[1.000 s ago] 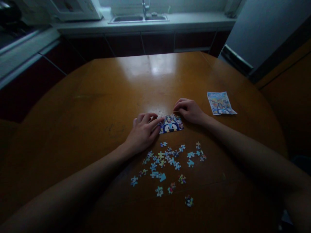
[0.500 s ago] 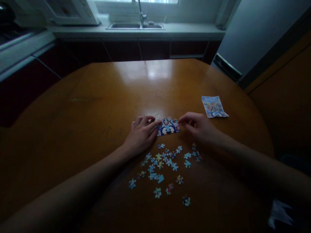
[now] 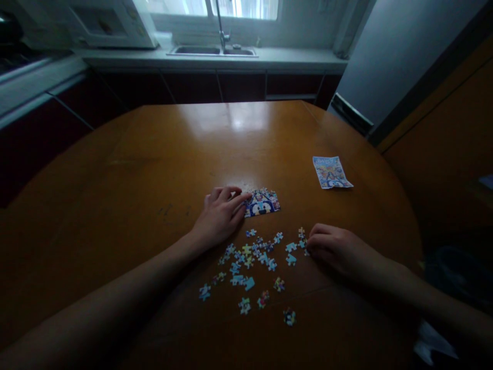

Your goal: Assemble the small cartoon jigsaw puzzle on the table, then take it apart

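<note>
On wooden counter (image 3: 162, 154), around middle, part-built puzzle (image 3: 264, 206) lies flat, blue cartoon face at its near edge. My left hand (image 3: 219, 216) rests at its left edge, fingers loosely spread, touching it, relaxed rather than clenched. My right hand (image 3: 342, 249) sits at right end of loose pieces (image 3: 246, 250), fingers curled; I cannot tell whether they pinch one. Pieces scatter on near side of puzzle, several strays nearer me. Picture sheet (image 3: 332, 172) lies on far right, beyond right hand.
</note>
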`<state>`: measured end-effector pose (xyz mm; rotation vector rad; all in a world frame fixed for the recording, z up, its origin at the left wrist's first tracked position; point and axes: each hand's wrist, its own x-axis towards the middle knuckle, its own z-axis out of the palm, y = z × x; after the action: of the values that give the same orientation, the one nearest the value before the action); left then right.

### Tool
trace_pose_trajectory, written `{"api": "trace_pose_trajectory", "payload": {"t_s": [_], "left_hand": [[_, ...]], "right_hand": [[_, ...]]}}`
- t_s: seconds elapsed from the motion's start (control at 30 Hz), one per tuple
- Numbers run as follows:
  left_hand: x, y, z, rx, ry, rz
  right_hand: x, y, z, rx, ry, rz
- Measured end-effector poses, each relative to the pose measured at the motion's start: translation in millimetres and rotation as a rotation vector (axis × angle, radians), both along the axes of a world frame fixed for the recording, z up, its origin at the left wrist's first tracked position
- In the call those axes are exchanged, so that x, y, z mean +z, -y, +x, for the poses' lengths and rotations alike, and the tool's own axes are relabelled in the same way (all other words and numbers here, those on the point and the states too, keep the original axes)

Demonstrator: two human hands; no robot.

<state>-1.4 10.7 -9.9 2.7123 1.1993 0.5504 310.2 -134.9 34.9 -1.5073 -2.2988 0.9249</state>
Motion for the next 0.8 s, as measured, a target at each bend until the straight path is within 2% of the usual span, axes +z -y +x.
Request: {"api": "trace_pose_trajectory", "payload": {"t_s": [0.17,0.8], "left_hand": [[-0.3,0.5,0.2,-0.002,0.014,-0.004],[-2.2,-0.3,-0.2,-0.01,0.031,0.004]], "right_hand": [[3.8,0.4,-1.6,0.002,0.063,-0.013],[-0.6,2.3,1.9,0.011,0.083,-0.03]]}}
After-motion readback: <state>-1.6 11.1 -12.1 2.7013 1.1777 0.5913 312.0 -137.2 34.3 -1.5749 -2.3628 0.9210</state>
